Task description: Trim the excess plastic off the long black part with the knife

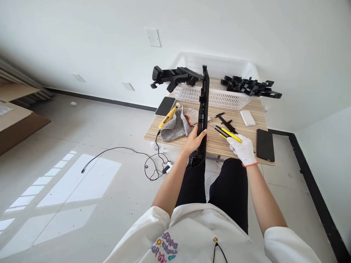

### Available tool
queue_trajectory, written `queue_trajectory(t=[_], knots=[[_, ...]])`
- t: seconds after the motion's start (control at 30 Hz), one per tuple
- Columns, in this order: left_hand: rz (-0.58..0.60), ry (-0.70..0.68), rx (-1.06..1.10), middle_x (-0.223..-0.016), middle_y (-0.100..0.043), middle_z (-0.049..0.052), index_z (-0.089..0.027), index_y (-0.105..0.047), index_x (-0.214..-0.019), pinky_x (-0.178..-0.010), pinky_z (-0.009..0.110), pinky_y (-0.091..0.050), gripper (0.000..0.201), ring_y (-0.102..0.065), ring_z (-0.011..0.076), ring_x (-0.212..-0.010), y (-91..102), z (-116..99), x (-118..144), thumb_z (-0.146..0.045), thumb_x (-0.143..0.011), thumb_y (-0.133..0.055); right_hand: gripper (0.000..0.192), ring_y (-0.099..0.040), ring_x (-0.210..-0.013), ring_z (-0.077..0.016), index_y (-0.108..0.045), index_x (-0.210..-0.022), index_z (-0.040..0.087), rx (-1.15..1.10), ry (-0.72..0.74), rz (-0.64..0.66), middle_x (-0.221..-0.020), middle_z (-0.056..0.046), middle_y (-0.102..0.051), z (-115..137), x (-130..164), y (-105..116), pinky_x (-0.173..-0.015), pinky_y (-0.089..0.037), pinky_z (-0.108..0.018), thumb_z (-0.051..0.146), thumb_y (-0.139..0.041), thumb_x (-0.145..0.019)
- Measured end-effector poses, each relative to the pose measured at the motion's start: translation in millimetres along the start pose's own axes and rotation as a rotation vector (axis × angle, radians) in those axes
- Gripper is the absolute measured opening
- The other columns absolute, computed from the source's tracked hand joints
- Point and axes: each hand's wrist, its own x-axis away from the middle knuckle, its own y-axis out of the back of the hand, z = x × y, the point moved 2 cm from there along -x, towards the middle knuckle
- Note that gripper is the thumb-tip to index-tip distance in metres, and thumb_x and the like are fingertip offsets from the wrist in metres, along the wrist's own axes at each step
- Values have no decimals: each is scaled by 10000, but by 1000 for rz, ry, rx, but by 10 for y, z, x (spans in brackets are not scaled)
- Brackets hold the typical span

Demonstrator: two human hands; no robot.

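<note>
Striped pale-wood bench (pixel 246 140) stands on a grey tiled floor (pixel 82 146) by a white wall (pixel 109 44), carrying a white plastic lattice basket (pixel 219 96). The bare left hand (pixel 195 140) is wrapped round a long black plastic moulding (pixel 204 106) held upright at the bench's near edge; the white-gloved right hand (pixel 244 149) grips a yellow-and-black utility knife (pixel 229 134).

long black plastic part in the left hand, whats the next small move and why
Probably bring the yellow utility knife in the white-gloved right hand across to the long black plastic part. The bare left hand already grips that part upright near its lower end, while the knife sits apart from it, low over the striped wooden table.
</note>
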Motion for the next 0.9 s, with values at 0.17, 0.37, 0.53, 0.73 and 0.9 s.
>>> queue_trajectory(t=[0.17,0.37,0.53,0.73,0.9], knots=[[-31,21,55,-705,-607,-50,-224,-490,-975,-651,297,-594,395,-659,137,-612,-18,34,-29,-546,-901,-706,439,-432,-424,-82,-694,-931,167,-87,34,50,-524,41,-569,-56,-1,-12,-358,-295,-181,526,-822,-711],[-56,1,47,-646,-599,-51,-217,-490,-949,-569,280,-565,339,-627,134,-549,-59,-61,-24,-494,-934,-686,503,-391,-370,-80,-587,-765,198,-182,110,18,-456,30,-520,-9,124,-28,-344,-268,-196,686,-703,-797],[-84,27,32,-601,-588,-61,-206,-505,-994,-526,260,-532,274,-580,121,-489,-67,-66,-55,-434,-968,-653,573,-441,-355,-94,-535,-695,208,-234,124,-37,-466,-19,-565,-15,140,0,-341,-321,-210,756,-635,-826],[-128,47,-1,-630,-605,-44,-187,-544,-1062,-597,273,-561,208,-620,130,-545,-74,19,-104,-367,-997,-626,518,-461,-360,-105,-537,-727,211,-310,95,-58,-454,-11,-550,-66,31,-10,-317,-299,-199,704,-641,-850],[-132,17,-8,-604,-582,-52,-185,-546,-1039,-555,266,-536,163,-588,127,-509,-79,-21,-81,-331,-1002,-609,529,-436,-344,-98,-514,-680,215,-328,121,-68,-435,-5,-524,-16,82,-13,-308,-286,-203,695,-674,-836]])
